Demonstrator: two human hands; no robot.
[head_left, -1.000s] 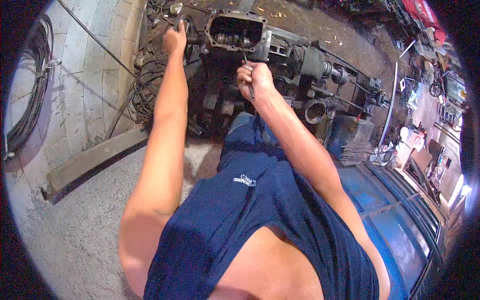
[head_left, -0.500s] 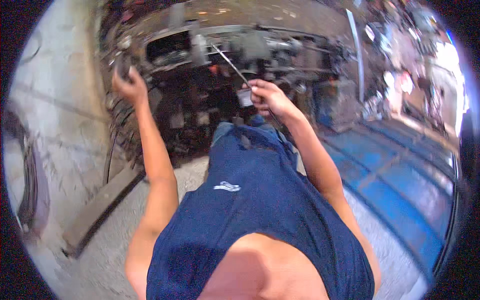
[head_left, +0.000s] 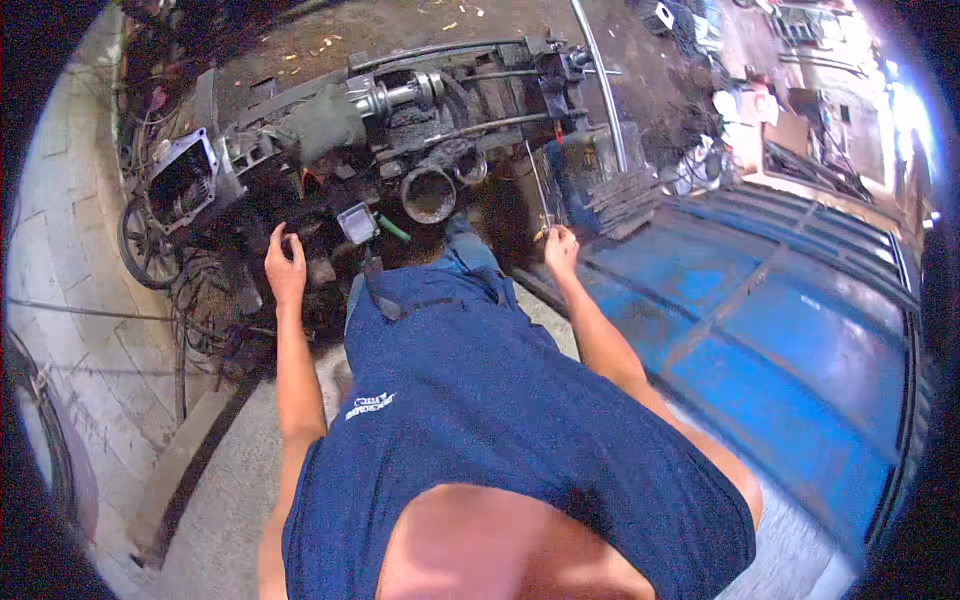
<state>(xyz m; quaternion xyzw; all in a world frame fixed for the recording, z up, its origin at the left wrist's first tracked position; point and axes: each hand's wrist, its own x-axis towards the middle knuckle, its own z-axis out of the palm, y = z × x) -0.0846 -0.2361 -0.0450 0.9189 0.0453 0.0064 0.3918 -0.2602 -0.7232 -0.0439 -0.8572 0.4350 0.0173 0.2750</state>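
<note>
In my right hand [head_left: 562, 250] is a thin metal rod [head_left: 539, 187], pinched near its lower end and pointing up and away from me. The hand hangs above the left edge of a blue metal panel. My left hand [head_left: 287, 268] is raised with thumb and fingers apart, and I see nothing between them. It is nearest to the dark lower parts of a greasy machine [head_left: 415, 125]. A shiny cylindrical piece sits on top of this machine, and an open round tube end [head_left: 430, 193] faces me. Beyond my left hand is an open rectangular housing [head_left: 185, 180].
A spoked wheel [head_left: 147, 240] stands at the machine's left end, beside a pale wall [head_left: 70, 230]. The blue metal panel [head_left: 770, 350] fills the right side. A long upright metal bar [head_left: 602, 85] and stacked dark strips [head_left: 622, 203] stand beyond my right hand.
My view has swung right and steadied. My left hand has come away from the machine's left end. My right hand has moved right, and its rod points more steeply upward.
</note>
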